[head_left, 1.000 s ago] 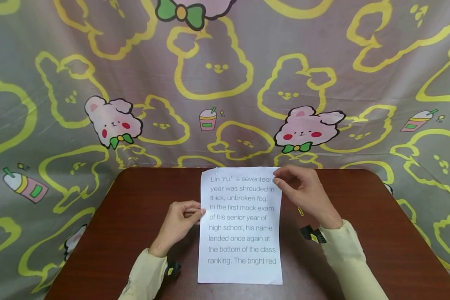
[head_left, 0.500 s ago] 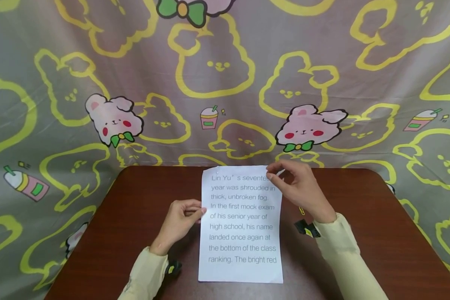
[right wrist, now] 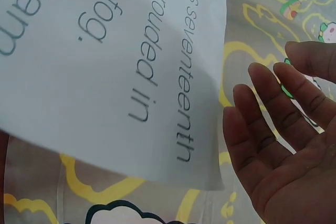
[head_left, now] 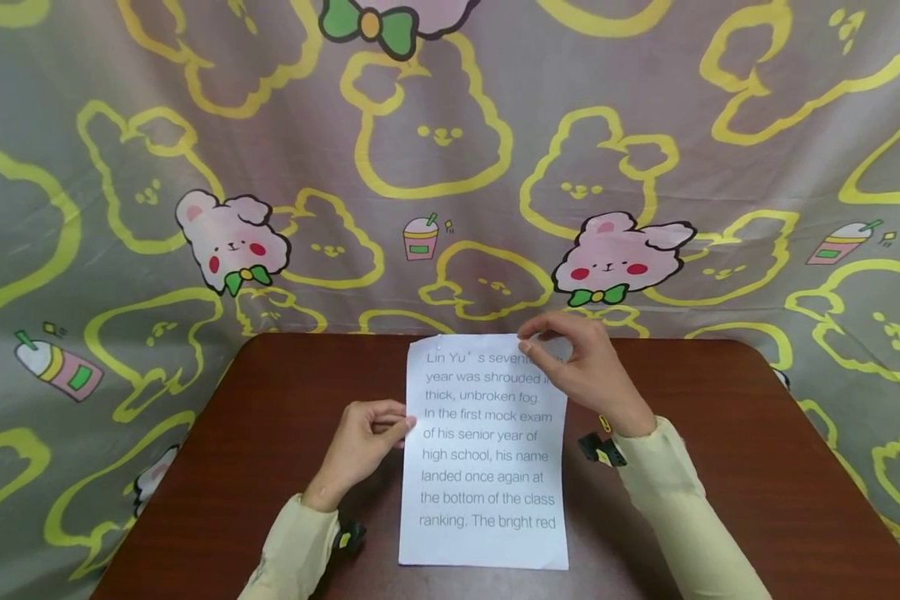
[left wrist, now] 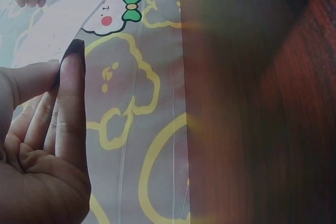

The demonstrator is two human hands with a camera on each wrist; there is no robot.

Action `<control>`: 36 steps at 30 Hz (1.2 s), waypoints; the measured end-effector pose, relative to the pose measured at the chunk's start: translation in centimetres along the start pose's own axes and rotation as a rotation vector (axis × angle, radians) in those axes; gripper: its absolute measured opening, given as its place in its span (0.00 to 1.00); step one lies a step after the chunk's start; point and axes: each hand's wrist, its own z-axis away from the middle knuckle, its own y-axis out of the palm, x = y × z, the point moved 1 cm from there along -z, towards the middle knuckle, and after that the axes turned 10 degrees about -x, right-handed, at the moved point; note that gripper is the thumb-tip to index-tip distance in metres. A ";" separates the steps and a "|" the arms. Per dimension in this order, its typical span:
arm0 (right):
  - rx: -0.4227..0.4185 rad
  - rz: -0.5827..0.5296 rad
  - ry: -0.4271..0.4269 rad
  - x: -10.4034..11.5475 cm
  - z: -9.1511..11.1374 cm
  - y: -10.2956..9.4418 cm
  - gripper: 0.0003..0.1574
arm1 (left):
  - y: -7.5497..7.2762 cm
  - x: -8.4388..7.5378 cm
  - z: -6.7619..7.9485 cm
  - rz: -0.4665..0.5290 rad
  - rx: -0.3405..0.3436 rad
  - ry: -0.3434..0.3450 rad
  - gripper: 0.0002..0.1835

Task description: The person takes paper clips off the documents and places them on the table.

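Note:
A white sheet of paper (head_left: 487,475) with large printed English text stands up facing the head camera, above the brown table. My left hand (head_left: 365,446) pinches its left edge; in the left wrist view, thumb and index finger (left wrist: 72,80) meet at the paper's border. Near the top right of the sheet is my right hand (head_left: 585,371), covering part of the first line in the head view. The right wrist view shows that hand (right wrist: 286,140) with loosely bent fingers and thumb apart, beside the paper's top edge (right wrist: 218,77) and gripping nothing.
A small yellow paper clip (head_left: 605,423) lies on the dark brown table (head_left: 742,450), just below the right wrist. Behind the table hangs a grey curtain (head_left: 450,167) with yellow cartoon outlines. Black camera mounts (head_left: 602,450) sit at both wrists.
My right hand has slid left along the top edge of the sheet, from its right corner towards the middle. My left hand keeps its pinch, and the paper stays nearly in place.

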 end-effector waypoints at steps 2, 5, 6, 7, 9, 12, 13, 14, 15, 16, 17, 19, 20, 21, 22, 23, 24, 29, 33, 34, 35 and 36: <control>-0.002 0.001 -0.010 0.0 -0.2 0.2 0.09 | 0.0 0.0 0.1 0.005 0.000 0.002 0.08; -0.004 0.004 -0.022 -0.1 -0.4 0.5 0.09 | 0.0 -0.1 0.1 0.015 0.002 0.006 0.08; -0.003 0.002 -0.022 -0.1 -0.5 0.6 0.09 | 0.0 -0.1 0.1 0.016 0.002 0.005 0.08; 0.000 -0.004 -0.021 -0.1 -0.6 0.8 0.09 | 0.0 -0.1 0.1 0.015 0.001 0.004 0.08; 0.011 -0.022 -0.011 -0.1 -0.8 1.0 0.10 | 0.0 -0.1 0.1 0.015 0.002 0.004 0.08; 0.027 -0.047 0.005 -0.1 -1.0 1.4 0.10 | 0.1 -0.1 0.1 0.017 0.007 0.006 0.07; 0.032 -0.055 0.009 -0.1 -1.1 1.5 0.10 | 0.1 0.0 0.1 0.016 0.007 0.007 0.07; 0.035 -0.059 0.011 0.0 -1.2 1.6 0.11 | 0.1 0.0 0.0 0.016 0.010 0.008 0.07; 0.037 -0.062 0.010 0.0 -1.3 1.7 0.11 | 0.1 0.0 0.0 0.016 0.011 0.009 0.07; 0.038 -0.064 0.005 0.1 -1.4 1.8 0.11 | 0.1 0.0 0.0 0.014 0.011 0.008 0.07; 0.040 -0.068 0.000 0.1 -1.5 2.0 0.11 | 0.2 0.1 0.0 0.012 0.011 0.007 0.07; 0.045 -0.073 -0.012 0.3 -1.6 2.3 0.11 | 0.2 0.1 0.0 0.009 0.009 0.005 0.07; 0.047 -0.077 -0.015 0.3 -1.7 2.4 0.11 | 0.2 0.1 0.0 0.007 0.008 0.002 0.07; 0.051 -0.081 -0.016 0.4 -1.7 2.6 0.11 | 0.2 0.2 0.0 0.005 0.008 -0.002 0.07; 0.057 -0.081 -0.016 0.5 -1.8 2.7 0.10 | 0.2 0.2 0.0 0.004 0.007 -0.006 0.07; 0.062 -0.080 -0.016 0.6 -1.8 2.8 0.11 | 0.2 0.2 0.1 0.003 0.006 -0.008 0.07; 0.067 -0.078 -0.016 0.7 -1.9 2.9 0.11 | 0.3 0.1 0.1 0.002 0.005 -0.011 0.07; 0.079 -0.075 -0.026 1.0 -2.2 3.5 0.12 | 0.3 0.1 0.2 0.000 0.006 -0.017 0.07; 0.081 -0.092 -0.055 1.1 -2.6 4.0 0.10 | 0.3 0.1 0.2 0.001 0.005 -0.011 0.07; 0.084 -0.096 -0.062 1.1 -2.7 4.2 0.10 | 0.3 0.0 0.2 0.000 0.005 -0.009 0.07; 0.088 -0.100 -0.068 1.2 -2.8 4.3 0.09 | 0.3 0.0 0.2 0.000 0.004 -0.007 0.07; 0.093 -0.101 -0.072 1.2 -2.9 4.5 0.09 | 0.3 0.0 0.2 0.000 0.004 -0.007 0.07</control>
